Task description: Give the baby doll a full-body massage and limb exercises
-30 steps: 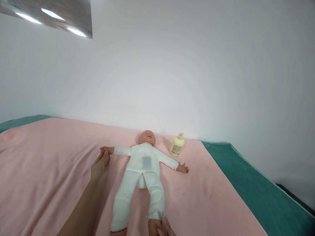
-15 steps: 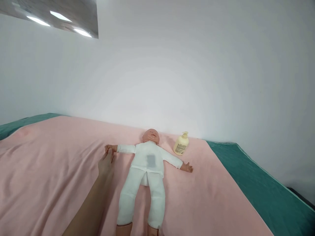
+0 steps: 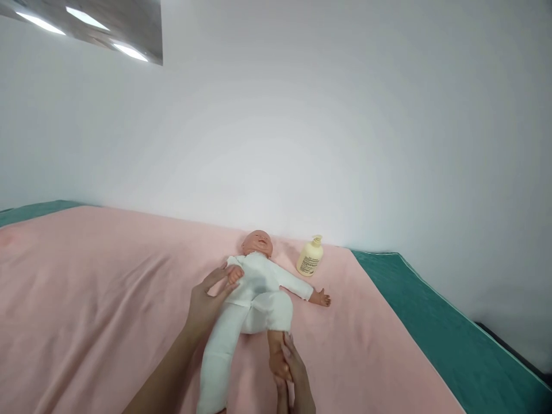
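A baby doll [image 3: 259,267] in white cloth lies on its back, head toward the wall. My left hand [image 3: 207,302] holds the doll's left-side arm [image 3: 235,274], which is bent in over the chest, with thumb and fingers on either side of it. Low in the view, my right hand [image 3: 295,368] grips the doll's right-side foot [image 3: 278,356]. That leg is bent, its knee raised toward the belly. The doll's other leg [image 3: 218,356] lies straight, and its other arm [image 3: 297,284] stretches out to the right. The grey patch on the chest is partly hidden.
A pale yellow pump bottle [image 3: 309,257] stands right of the doll's head. Under everything is a pink blanket [image 3: 107,276], wrinkled at the left, over a green cover [image 3: 422,310]. A white wall [image 3: 276,126] rises behind, with a reflective panel [image 3: 107,26] at upper left.
My left hand has brought the doll's arm from stretched out sideways to over its chest. My right hand has come into view holding the foot, and that leg is now bent upward.
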Demonstrator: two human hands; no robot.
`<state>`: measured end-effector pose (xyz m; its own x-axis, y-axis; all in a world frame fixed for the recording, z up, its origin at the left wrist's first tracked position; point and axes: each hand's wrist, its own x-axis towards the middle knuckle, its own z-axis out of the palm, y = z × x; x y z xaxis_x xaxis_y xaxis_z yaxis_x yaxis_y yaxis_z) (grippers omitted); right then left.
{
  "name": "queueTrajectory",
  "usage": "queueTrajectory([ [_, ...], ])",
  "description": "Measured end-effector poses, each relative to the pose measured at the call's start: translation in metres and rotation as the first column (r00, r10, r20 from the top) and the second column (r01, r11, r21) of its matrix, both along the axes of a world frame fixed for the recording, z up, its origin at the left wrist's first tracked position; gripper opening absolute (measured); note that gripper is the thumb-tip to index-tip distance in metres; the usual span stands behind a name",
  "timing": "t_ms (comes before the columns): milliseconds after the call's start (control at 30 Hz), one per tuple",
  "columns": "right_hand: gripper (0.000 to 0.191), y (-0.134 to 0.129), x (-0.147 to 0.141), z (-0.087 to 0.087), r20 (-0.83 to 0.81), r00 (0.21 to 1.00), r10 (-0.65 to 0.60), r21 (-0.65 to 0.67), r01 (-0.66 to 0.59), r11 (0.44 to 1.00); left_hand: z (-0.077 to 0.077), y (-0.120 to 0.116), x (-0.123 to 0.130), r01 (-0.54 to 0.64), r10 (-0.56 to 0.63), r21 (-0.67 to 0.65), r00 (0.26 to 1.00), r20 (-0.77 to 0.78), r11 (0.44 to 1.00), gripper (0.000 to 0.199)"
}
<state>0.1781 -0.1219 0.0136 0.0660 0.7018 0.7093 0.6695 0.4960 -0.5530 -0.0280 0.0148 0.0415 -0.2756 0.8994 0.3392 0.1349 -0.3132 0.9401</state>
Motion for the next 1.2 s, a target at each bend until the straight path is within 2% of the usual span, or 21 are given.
queueTrajectory([
  [100,0.038,0.031,-0.001,0.012,-0.010,1.000,0.029,-0.013,-0.030,0.999,-0.009,0.006,-0.002,0.208,-0.155,0.152,0.940,-0.304,0.966,0.037],
  [200,0.041,0.052,-0.002,0.024,-0.020,0.999,0.046,-0.044,-0.047,0.998,-0.014,0.011,-0.006,0.347,-0.214,0.192,0.841,-0.497,0.918,0.034],
  [333,0.041,0.060,-0.004,0.029,-0.072,0.995,0.075,-0.120,-0.083,0.989,-0.016,0.012,-0.008,0.381,-0.227,0.163,0.787,-0.573,0.910,0.033],
  [400,0.041,0.057,-0.003,0.024,-0.114,0.988,0.101,-0.164,-0.119,0.979,-0.016,0.011,-0.007,0.382,-0.247,0.144,0.799,-0.549,0.913,0.034],
  [467,0.042,0.049,0.000,0.018,-0.130,0.985,0.113,-0.177,-0.136,0.975,-0.013,0.009,-0.007,0.360,-0.268,0.115,0.840,-0.473,0.926,0.035],
  [567,0.042,0.035,0.003,0.015,-0.112,0.989,0.092,-0.122,-0.105,0.987,-0.006,0.005,-0.006,0.272,-0.242,0.073,0.929,-0.281,0.959,0.037],
  [667,0.036,0.037,-0.002,0.024,-0.083,0.995,0.056,-0.066,-0.061,0.996,0.003,0.002,-0.009,0.117,-0.117,0.003,0.991,-0.072,0.993,0.039],
  [733,0.032,0.056,-0.012,0.038,-0.066,0.997,0.051,-0.061,-0.055,0.997,0.007,0.002,-0.011,0.016,-0.014,-0.026,0.997,0.070,1.000,0.042],
  [800,0.035,0.086,-0.025,0.054,-0.047,0.998,0.050,-0.059,-0.052,0.997,0.007,0.003,-0.015,-0.089,0.091,-0.021,0.977,0.194,0.996,0.046],
  [867,0.037,0.120,-0.038,0.071,-0.025,0.998,0.051,-0.054,-0.052,0.997,0.005,0.005,-0.020,-0.209,0.208,-0.018,0.947,0.244,0.978,0.046],
  [967,0.032,0.157,-0.052,0.090,0.003,0.999,0.053,-0.049,-0.053,0.997,-0.004,0.010,-0.030,-0.379,0.383,-0.055,0.908,0.167,0.924,0.042],
  [1033,0.036,0.162,-0.057,0.093,0.017,0.998,0.055,-0.047,-0.054,0.997,-0.014,0.015,-0.039,-0.455,0.463,-0.113,0.885,0.048,0.883,0.046],
  [1100,0.037,0.151,-0.058,0.089,0.028,0.998,0.061,-0.050,-0.059,0.997,-0.025,0.022,-0.047,-0.527,0.508,-0.148,0.849,-0.148,0.837,0.052],
  [1167,0.035,0.126,-0.056,0.077,0.037,0.997,0.068,-0.056,-0.066,0.996,-0.035,0.028,-0.053,-0.598,0.537,-0.085,0.765,-0.356,0.797,0.056],
  [1200,0.029,0.111,-0.053,0.070,0.037,0.997,0.068,-0.061,-0.066,0.996,-0.039,0.030,-0.054,-0.619,0.547,-0.056,0.728,-0.413,0.783,0.056],
])
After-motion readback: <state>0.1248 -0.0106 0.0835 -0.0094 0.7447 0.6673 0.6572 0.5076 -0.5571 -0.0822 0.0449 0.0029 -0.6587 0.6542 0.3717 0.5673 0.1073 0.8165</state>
